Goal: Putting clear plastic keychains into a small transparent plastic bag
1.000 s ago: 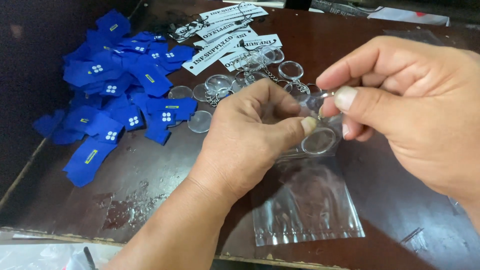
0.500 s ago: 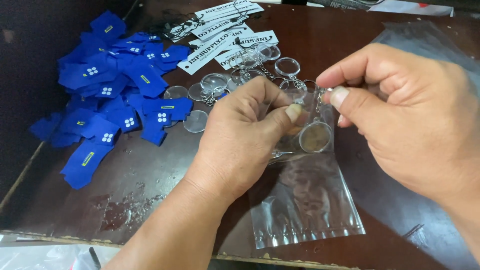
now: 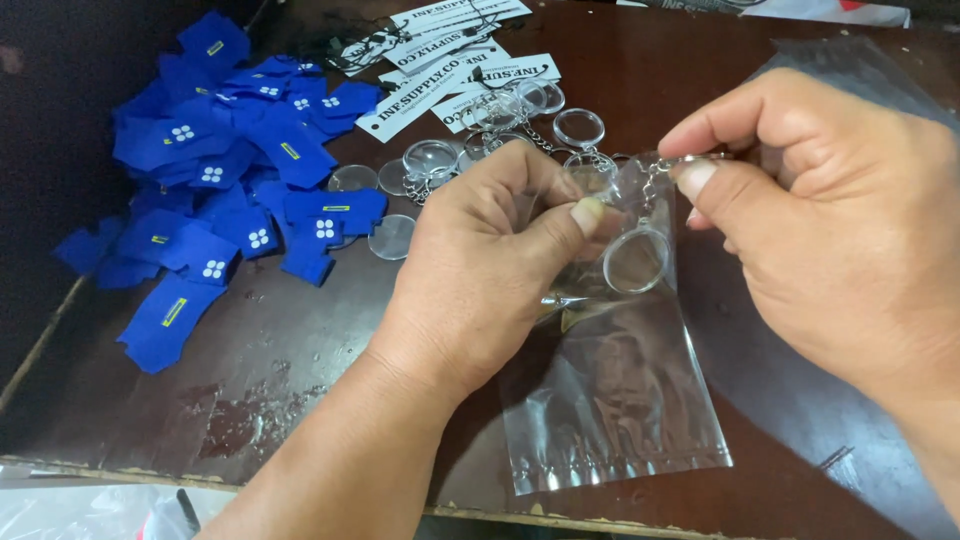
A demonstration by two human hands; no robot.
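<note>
Over the brown table (image 3: 300, 360), both hands' fingers pinch a clear bag (image 3: 620, 400); white labels (image 3: 440, 60) lie behind.

Clear round keychain (image 3: 636, 260) on a short metal chain, hanging upright, apparently partly inside the mouth of a clear plastic bag (image 3: 615, 400), bag flat, crinkled, extending below the keychain

Dark brown wooden table (image 3: 300, 370): blue fabric pieces (image 3: 230, 190) at 10 o'clock, clear round keychains (image 3: 430, 165) and white paper tags (image 3: 450, 60) at 12.
</note>
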